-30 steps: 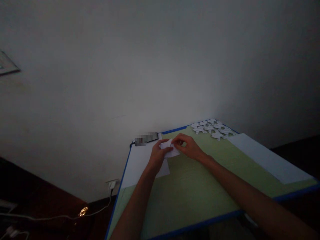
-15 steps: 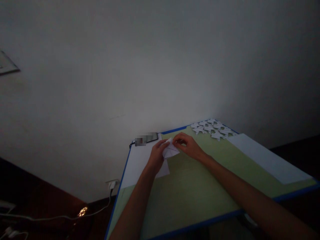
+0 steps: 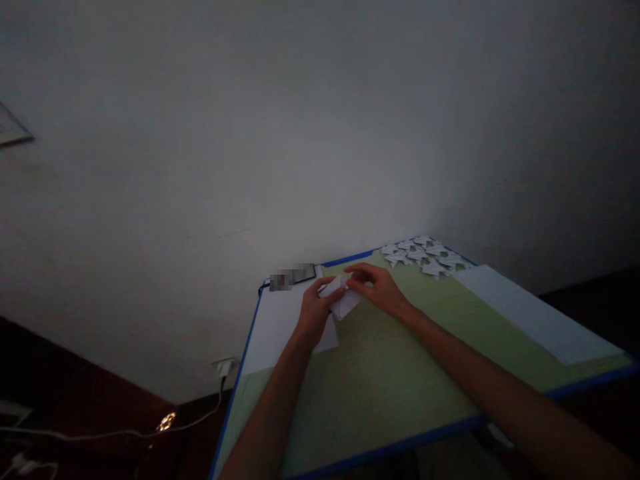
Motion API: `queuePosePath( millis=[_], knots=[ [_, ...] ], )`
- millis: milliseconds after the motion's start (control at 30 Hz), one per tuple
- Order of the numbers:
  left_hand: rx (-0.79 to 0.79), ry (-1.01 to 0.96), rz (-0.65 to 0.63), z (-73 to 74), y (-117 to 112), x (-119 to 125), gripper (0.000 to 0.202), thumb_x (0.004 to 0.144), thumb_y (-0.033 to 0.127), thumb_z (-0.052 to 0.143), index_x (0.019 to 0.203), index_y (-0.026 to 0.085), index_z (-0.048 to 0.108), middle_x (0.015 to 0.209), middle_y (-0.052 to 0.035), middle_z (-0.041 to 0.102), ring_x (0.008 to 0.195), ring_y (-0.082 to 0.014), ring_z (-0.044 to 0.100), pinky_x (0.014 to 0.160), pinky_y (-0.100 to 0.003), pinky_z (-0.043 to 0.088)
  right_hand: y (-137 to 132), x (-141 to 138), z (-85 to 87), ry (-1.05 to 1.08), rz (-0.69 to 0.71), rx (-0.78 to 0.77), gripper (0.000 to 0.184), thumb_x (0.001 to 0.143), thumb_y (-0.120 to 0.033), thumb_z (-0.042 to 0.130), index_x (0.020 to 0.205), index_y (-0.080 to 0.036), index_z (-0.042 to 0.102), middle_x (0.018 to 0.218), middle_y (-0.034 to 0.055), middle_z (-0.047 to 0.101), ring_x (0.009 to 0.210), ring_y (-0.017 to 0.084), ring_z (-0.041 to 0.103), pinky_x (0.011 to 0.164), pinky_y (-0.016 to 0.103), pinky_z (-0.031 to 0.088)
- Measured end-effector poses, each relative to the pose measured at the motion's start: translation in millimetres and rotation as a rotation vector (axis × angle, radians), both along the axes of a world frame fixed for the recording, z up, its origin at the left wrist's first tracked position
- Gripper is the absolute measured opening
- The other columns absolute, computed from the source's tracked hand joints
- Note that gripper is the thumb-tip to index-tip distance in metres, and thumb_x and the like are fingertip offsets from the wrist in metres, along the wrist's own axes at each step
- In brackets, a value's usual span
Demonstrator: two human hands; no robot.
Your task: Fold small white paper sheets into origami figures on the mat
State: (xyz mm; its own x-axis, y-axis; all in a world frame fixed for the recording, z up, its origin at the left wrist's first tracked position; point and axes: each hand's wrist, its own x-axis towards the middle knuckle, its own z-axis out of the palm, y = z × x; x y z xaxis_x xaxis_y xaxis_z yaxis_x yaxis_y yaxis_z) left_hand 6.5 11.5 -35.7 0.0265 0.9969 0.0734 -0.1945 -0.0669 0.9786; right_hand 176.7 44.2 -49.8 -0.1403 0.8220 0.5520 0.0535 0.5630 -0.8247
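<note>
A small folded piece of white paper [image 3: 346, 305] is held up above the table, with creases showing on its face. My left hand [image 3: 316, 308] grips it from the left, thumb lying across the front. On the other side, my right hand [image 3: 373, 285] pinches the paper's upper right edge between thumb and fingers. Part of the fold is hidden behind my fingers. Beneath my left hand lies a flat white sheet [image 3: 270, 340].
Several folded white paper shapes [image 3: 417, 255] sit at the table's far right corner. Along the right edge lies another white sheet [image 3: 530, 317]. A phone-like device [image 3: 304, 273] rests at the back left. The green table [image 3: 390, 393] has blue edging; a plug [image 3: 225, 368] with a cable is in the wall.
The folded paper has turned in my hands, and its lower point now faces down. My left thumb has moved across its front. My right fingers have shifted slightly on its edge.
</note>
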Motion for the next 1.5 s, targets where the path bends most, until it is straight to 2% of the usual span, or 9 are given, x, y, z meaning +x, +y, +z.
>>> queuePosePath(
  millis=[100,233,500,700,900,1033,1167,1367,1500],
  knots=[
    [-0.003,-0.007,-0.008,1.4,-0.7,0.0,0.049,0.061,0.034,0.09,0.102,0.012,0.072,0.088,-0.0096,0.075,0.069,-0.0165,0.067,0.064,-0.026,0.049,3.6,-0.8,-3.3,0.012,-0.001,-0.045,0.022,0.08,-0.031,0.072,0.098,-0.018,0.074,0.087,0.0057,0.074,0.079,0.019,0.069,0.076,0.033,0.053],
    [-0.017,-0.014,-0.018,3.5,-1.5,0.5,0.046,0.061,0.036,0.088,0.097,0.011,0.071,0.082,-0.0081,0.073,0.064,-0.0152,0.065,0.059,-0.025,0.047,3.0,-0.5,-4.1,-0.04,-0.016,0.026,0.015,0.086,-0.027,0.066,0.095,-0.02,0.075,0.095,0.0063,0.074,0.085,0.019,0.068,0.076,0.032,0.051],
    [-0.023,0.011,-0.051,-0.3,-0.6,0.8,0.05,0.06,0.033,0.09,0.097,0.014,0.062,0.075,-0.0076,0.073,0.059,-0.0151,0.065,0.055,-0.023,0.045,-2.7,0.7,1.3,-0.118,-0.019,0.118,0.02,0.09,-0.021,0.058,0.099,-0.02,0.075,0.096,0.0068,0.073,0.087,0.018,0.065,0.071,0.029,0.048],
    [-0.005,0.026,-0.087,-0.5,-2.0,0.3,0.053,0.057,0.033,0.092,0.095,0.013,0.061,0.076,-0.0089,0.075,0.062,-0.0174,0.068,0.059,-0.026,0.049,-0.7,0.7,0.5,-0.104,-0.029,0.062,0.021,0.088,-0.025,0.061,0.103,-0.02,0.075,0.1,0.0073,0.075,0.085,0.018,0.067,0.073,0.03,0.05],
    [0.014,0.06,-0.112,-0.7,-2.8,1.1,0.051,0.06,0.032,0.091,0.099,0.013,0.066,0.082,-0.0089,0.076,0.065,-0.0173,0.069,0.064,-0.028,0.051,2.4,1.5,1.0,-0.025,-0.028,-0.005,0.02,0.086,-0.03,0.064,0.099,-0.019,0.074,0.09,0.0057,0.076,0.079,0.018,0.068,0.074,0.032,0.052],
    [0.017,0.054,-0.098,-1.0,-1.9,0.6,0.05,0.062,0.033,0.09,0.101,0.012,0.068,0.085,-0.0106,0.076,0.065,-0.0167,0.068,0.062,-0.026,0.05,0.2,1.7,3.5,0.004,0.005,-0.046,0.025,0.089,-0.038,0.062,0.098,-0.019,0.074,0.091,0.0064,0.076,0.081,0.019,0.069,0.075,0.032,0.052],
    [0.019,0.036,-0.073,-0.7,-2.0,0.8,0.051,0.06,0.034,0.091,0.099,0.011,0.069,0.086,-0.0113,0.076,0.066,-0.0177,0.069,0.063,-0.026,0.051,-3.2,1.6,5.1,-0.058,0.016,-0.054,0.028,0.088,-0.044,0.065,0.094,-0.019,0.074,0.094,0.0072,0.077,0.085,0.02,0.07,0.076,0.033,0.052],
    [0.037,0.03,-0.042,0.1,-2.4,1.9,0.051,0.06,0.036,0.091,0.098,0.011,0.069,0.082,-0.0108,0.076,0.065,-0.0173,0.068,0.061,-0.026,0.05,-1.6,0.8,1.8,-0.041,0.023,-0.082,0.023,0.079,-0.037,0.074,0.092,-0.018,0.071,0.086,0.0068,0.076,0.078,0.02,0.071,0.071,0.032,0.053],
    [0.05,0.063,-0.019,1.5,-2.6,2.1,0.05,0.059,0.037,0.091,0.096,0.011,0.07,0.081,-0.0108,0.076,0.066,-0.0188,0.068,0.062,-0.028,0.051,2.3,-0.3,-2.8,-0.048,0.012,-0.106,0.023,0.079,-0.039,0.073,0.085,-0.017,0.068,0.079,0.0048,0.073,0.072,0.018,0.068,0.068,0.031,0.052]
  ],
)
